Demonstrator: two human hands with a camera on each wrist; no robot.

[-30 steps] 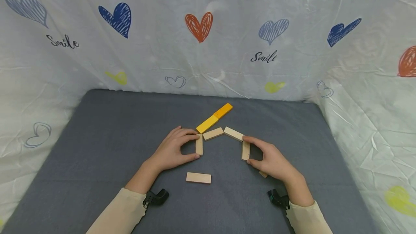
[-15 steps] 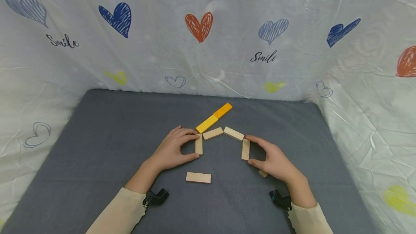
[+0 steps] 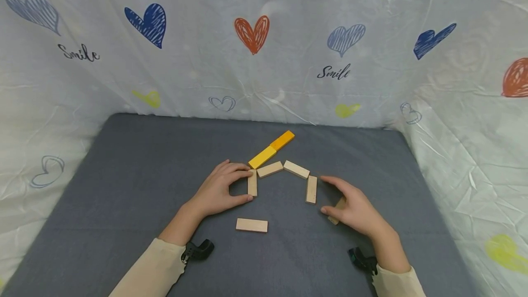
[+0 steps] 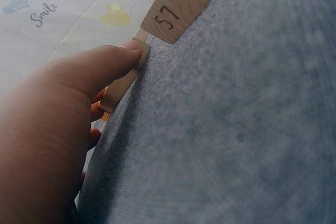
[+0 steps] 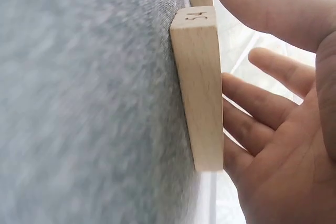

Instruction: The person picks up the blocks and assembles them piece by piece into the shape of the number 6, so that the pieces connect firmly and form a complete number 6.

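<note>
My left hand (image 3: pixel 216 190) pinches a plain wooden block (image 3: pixel 253 184) by its two ends, thumb at the near end. A slanted wooden block (image 3: pixel 270 169) and another slanted block (image 3: pixel 296 169) form a peak beside it. On the right stands a lengthwise wooden block (image 3: pixel 311 190), apart from my right hand (image 3: pixel 360 209). That hand hovers with thumb and fingers spread, holding nothing. Partly hidden beneath it lies a wooden block (image 3: pixel 333 219), marked 54 on its end in the right wrist view, where the block (image 5: pixel 197 98) appears close to the fingers.
A yellow block (image 3: pixel 262 157) and an orange block (image 3: pixel 283 140) lie end to end behind the peak. Nearer me lies a loose wooden block (image 3: pixel 252 225), its end marked 57 in the left wrist view. A grey cloth (image 3: pixel 165 164) covers the table; a printed curtain (image 3: pixel 288 68) hangs behind.
My right hand has let go of the right lengthwise block and moved right and slightly toward me, uncovering more of the block beneath it. My left hand stays in place.
</note>
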